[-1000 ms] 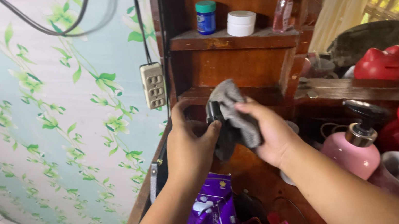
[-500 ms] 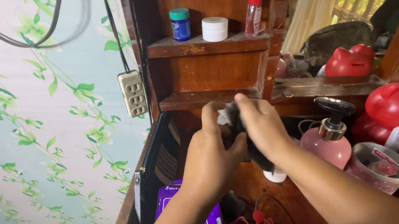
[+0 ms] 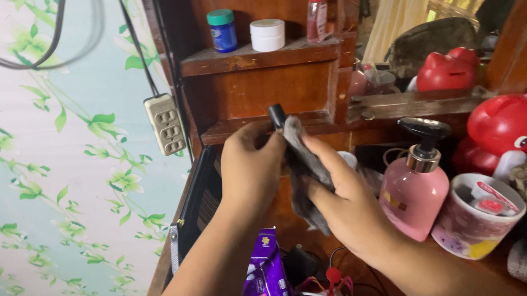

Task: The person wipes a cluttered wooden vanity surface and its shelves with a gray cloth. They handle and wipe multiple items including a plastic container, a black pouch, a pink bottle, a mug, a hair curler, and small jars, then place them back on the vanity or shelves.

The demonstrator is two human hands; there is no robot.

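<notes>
My left hand (image 3: pixel 251 170) grips a small black object (image 3: pixel 276 116) whose top sticks up above my fingers. My right hand (image 3: pixel 347 201) holds a grey cloth (image 3: pixel 304 170) pressed against that object, the cloth hanging down between both hands. Both hands are raised in front of a wooden dresser's lower shelf (image 3: pixel 233 130). Most of the black object is hidden by my fingers and the cloth.
On the upper shelf (image 3: pixel 258 57) stand a blue jar (image 3: pixel 222 31), a white jar (image 3: pixel 268 34) and a red-capped bottle (image 3: pixel 316 10). A pink pump bottle (image 3: pixel 413 189), a patterned cup (image 3: pixel 476 218), red figures (image 3: pixel 514 123) and a mirror (image 3: pixel 435 0) sit right. A power strip (image 3: pixel 164 124) hangs left; a purple packet (image 3: pixel 265 282) lies below.
The cloth has slid down from covering the black object's top, so its upper end now shows. Both hands stay together while the view shifted slightly.
</notes>
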